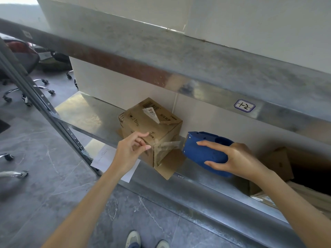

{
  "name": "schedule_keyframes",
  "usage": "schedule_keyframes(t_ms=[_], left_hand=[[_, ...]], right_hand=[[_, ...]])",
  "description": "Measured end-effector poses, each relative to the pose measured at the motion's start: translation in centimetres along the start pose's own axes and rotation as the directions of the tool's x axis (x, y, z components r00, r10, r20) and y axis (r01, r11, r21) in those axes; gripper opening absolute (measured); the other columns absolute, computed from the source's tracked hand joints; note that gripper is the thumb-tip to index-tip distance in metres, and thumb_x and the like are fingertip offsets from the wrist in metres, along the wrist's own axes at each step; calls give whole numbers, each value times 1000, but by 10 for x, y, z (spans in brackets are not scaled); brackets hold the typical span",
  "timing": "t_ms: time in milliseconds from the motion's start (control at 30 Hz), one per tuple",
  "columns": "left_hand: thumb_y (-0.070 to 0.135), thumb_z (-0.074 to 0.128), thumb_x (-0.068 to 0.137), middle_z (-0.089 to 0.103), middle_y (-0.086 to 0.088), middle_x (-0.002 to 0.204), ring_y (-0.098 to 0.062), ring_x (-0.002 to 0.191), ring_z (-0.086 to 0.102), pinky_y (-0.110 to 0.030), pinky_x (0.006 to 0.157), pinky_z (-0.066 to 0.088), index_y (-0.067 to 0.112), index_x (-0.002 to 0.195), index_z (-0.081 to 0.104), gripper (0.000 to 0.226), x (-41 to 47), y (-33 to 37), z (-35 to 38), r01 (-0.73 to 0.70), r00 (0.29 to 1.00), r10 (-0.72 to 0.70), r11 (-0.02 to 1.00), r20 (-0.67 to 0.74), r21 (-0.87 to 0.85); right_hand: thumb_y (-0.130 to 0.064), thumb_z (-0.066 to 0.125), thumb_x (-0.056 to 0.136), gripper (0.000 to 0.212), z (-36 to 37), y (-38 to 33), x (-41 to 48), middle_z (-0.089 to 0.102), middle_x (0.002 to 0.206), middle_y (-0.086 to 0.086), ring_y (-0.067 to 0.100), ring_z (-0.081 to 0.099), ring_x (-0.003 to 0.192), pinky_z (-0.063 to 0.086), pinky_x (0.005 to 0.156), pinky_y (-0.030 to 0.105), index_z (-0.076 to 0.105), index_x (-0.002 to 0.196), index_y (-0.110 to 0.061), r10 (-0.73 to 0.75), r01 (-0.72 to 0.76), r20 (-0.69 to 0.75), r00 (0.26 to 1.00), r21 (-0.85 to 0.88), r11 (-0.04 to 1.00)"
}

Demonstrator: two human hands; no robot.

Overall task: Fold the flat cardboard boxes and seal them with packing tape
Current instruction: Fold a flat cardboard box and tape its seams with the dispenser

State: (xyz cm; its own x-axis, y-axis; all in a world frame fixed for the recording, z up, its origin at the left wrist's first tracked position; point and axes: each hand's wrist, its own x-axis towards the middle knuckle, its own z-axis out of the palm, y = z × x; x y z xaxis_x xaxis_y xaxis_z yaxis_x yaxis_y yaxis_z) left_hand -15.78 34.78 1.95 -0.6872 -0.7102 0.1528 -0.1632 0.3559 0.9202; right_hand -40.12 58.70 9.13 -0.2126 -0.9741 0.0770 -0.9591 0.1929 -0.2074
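A small brown cardboard box point(152, 126) stands folded on a metal shelf point(86, 113), with a loose flap sticking out at its lower right. My right hand point(232, 159) grips a blue tape dispenser point(204, 151) just right of the box. A strip of clear packing tape point(168, 145) runs from the dispenser's mouth onto the box's near corner. My left hand point(131, 149) rests against the box's front left face, thumb and fingers lightly bent near the corner where the tape ends.
A higher shelf beam with a label reading "1-2" point(244, 105) hangs over the box. White cartons fill the shelf behind and above. More brown cardboard point(275, 163) lies at the right. A slanted upright post point(44, 104), chair wheels point(26, 101) and a sheet of paper point(107, 158) lie left.
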Motion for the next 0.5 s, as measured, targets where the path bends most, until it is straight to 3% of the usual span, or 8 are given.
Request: schedule_keyframes(t_ms=[67,133,200,267,400,500], left_hand=[[17,78,84,66,8,78,-11,77,61,-15,76,45,32,112,68,34,1,-3,1,-67,998,67,996,-4,54],[33,75,86,55,8,74,-12,72,55,-25,71,43,31,114,67,29,3,-7,-3,-161,987,162,960,14,230],[49,67,85,46,15,72,-7,67,49,-25,67,34,30,111,68,32,7,-7,-9,-236,970,240,872,46,428],[53,65,83,42,22,77,-6,70,45,-22,66,27,27,105,70,34,15,-5,-14,-316,942,326,778,82,542],[54,60,83,52,10,96,-15,90,44,-26,73,22,25,98,73,36,30,-10,-22,-413,901,407,702,148,581],[42,66,84,55,8,111,-19,110,49,-33,93,32,24,97,73,23,37,-14,-27,-461,885,420,726,203,510]], right_hand=[[-68,46,84,59,1,2,0,49,52,-3,15,45,45,44,49,24,29,140,-65,9,-9,-4,1000,15,1000],[-69,45,84,58,2,3,1,50,52,-4,14,45,44,46,49,25,29,140,-66,10,-10,-5,1000,19,1000],[-69,45,84,58,3,3,1,51,53,-5,14,46,44,46,50,25,28,140,-66,14,-14,-2,1000,27,1000],[-69,45,84,58,4,4,2,52,54,-5,14,46,45,45,50,22,28,139,-67,15,-15,-4,1000,41,999],[-70,45,83,58,4,6,5,54,56,-5,14,47,46,43,51,21,26,137,-70,10,-10,-6,1000,33,999],[-69,47,83,59,4,8,6,55,57,-3,15,47,47,44,51,21,25,138,-70,-2,2,3,1000,23,1000]])
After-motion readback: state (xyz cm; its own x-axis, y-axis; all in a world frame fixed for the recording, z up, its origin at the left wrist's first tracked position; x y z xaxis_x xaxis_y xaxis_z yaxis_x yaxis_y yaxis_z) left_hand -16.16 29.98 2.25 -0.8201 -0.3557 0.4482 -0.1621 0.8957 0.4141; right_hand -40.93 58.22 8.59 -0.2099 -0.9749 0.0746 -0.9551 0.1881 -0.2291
